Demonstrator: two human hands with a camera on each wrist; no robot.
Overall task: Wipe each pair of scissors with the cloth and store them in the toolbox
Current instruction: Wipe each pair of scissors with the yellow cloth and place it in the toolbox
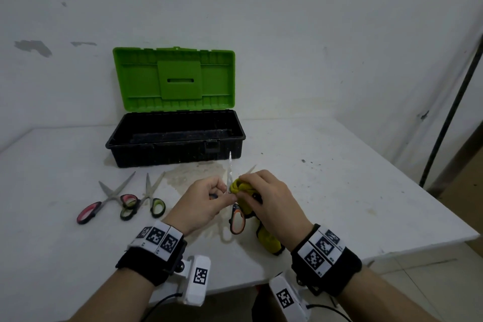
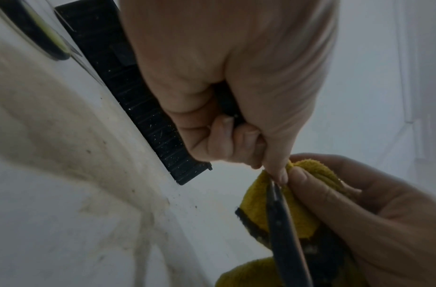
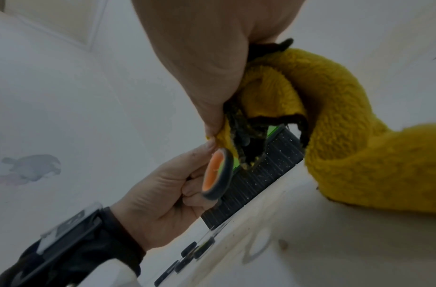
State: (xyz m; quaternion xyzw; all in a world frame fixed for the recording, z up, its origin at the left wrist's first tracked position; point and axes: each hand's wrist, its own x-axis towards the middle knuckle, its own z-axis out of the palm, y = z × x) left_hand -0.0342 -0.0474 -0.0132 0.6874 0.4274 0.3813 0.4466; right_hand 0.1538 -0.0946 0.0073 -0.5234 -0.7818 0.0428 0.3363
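Observation:
My left hand [image 1: 209, 197] grips a pair of orange-handled scissors [image 1: 237, 221] by the handle, blades spread; one blade [image 1: 230, 168] points up toward the toolbox. My right hand [image 1: 264, 193] pinches a yellow cloth [image 1: 241, 187] around the other blade, whose tip pokes out beyond the fingers. The cloth's tail [image 1: 269, 242] hangs down onto the table. The orange handle loop [image 3: 215, 175] and the cloth [image 3: 347, 139] show in the right wrist view. The toolbox [image 1: 175, 136], black with a green lid, stands open behind my hands.
Two more pairs of scissors lie on the white table [image 1: 339, 178] at the left: a pink-handled pair [image 1: 104, 202] and a green-handled pair [image 1: 147, 200]. The table's right edge drops off near a dark pole [image 1: 449, 117]. A white wall stands behind.

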